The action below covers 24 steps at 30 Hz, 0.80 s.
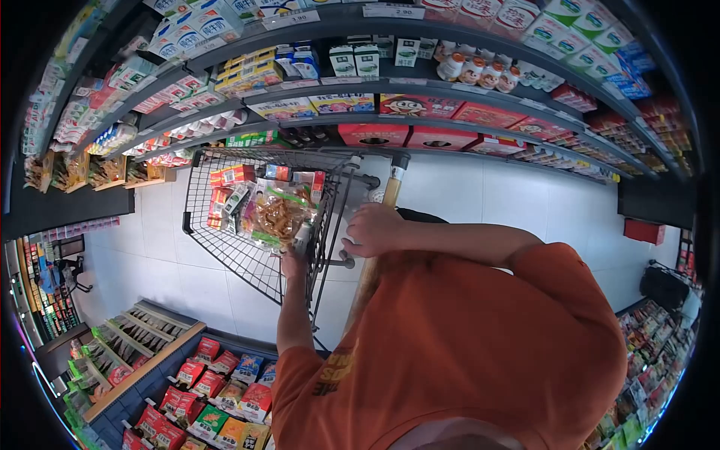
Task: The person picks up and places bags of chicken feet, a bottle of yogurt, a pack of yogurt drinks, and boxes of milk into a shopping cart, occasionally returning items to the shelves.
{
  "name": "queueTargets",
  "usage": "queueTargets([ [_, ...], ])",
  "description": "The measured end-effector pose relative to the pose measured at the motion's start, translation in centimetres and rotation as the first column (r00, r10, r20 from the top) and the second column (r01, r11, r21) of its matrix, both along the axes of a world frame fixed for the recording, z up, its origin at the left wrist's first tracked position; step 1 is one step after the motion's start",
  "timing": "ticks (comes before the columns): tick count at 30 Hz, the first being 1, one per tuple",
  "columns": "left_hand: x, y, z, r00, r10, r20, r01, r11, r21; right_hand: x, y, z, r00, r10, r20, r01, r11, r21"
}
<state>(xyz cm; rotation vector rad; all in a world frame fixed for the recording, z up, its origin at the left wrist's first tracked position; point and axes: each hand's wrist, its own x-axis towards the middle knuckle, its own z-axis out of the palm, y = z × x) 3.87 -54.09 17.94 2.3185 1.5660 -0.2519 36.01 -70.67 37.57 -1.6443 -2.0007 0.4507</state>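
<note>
Loosely curled right fingers point(355, 238) at handle point(392, 189), left fingers point(291, 254) at snack bag point(280, 219)

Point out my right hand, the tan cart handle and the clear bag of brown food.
Right hand point(373, 229): head view, on the back of the hand.
Tan cart handle point(392, 191): head view, on its bare upper stretch.
Clear bag of brown food point(280, 215): head view, on its filled middle.

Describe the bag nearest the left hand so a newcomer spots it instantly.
Find the black wire shopping cart beside the orange shirt. Inside, just beyond the left hand, lies a clear bag with green edging. Its brown contents showing through set it apart from the red boxes beside it.
</note>
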Motion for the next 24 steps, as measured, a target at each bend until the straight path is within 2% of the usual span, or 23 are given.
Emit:
queueTargets([
  [4,0.2,-3.1,0.6,0.997,-0.031,0.075,0.027,0.998,0.048,-0.2,-2.7,-0.4,0.999,-0.027,-0.025,0.026,1.0,-0.009],
  [8,0.8,-6.0,0.7,1.0,0.015,0.018,-0.016,1.0,0.014,0.1,-5.9,-0.2,0.998,-0.051,-0.029,0.049,0.998,-0.037],
  [10,1.4,-7.6,1.5,0.999,0.009,0.046,-0.011,0.999,0.037,0.5,-7.1,-0.4,0.999,-0.039,-0.032,0.037,0.998,-0.059],
  [13,3.0,-9.1,2.8,0.998,0.043,0.046,-0.044,0.999,0.016,1.9,-8.9,-0.2,1.0,0.023,-0.021,-0.026,0.983,-0.182],
  [16,3.2,-9.6,3.2,0.985,0.037,0.167,-0.041,0.999,0.02,5.5,-9.8,-1.5,0.999,0.036,-0.022,-0.038,0.995,-0.088],
  [19,4.9,-10.0,4.8,0.959,0.167,0.23,-0.18,0.983,0.036,11.2,-10.5,0.9,0.977,0.079,0.2,-0.028,0.969,-0.247],
  [23,10.1,-11.8,10.6,0.942,0.248,0.227,-0.305,0.916,0.263,12.3,-12.4,-1.8,0.994,0.106,0.024,-0.106,0.994,-0.028],
  [24,11.8,-12.7,13.0,0.932,0.206,0.298,-0.297,0.905,0.305,12.5,-13.0,-2.5,0.994,0.11,-0.024,-0.109,0.993,0.035],
])
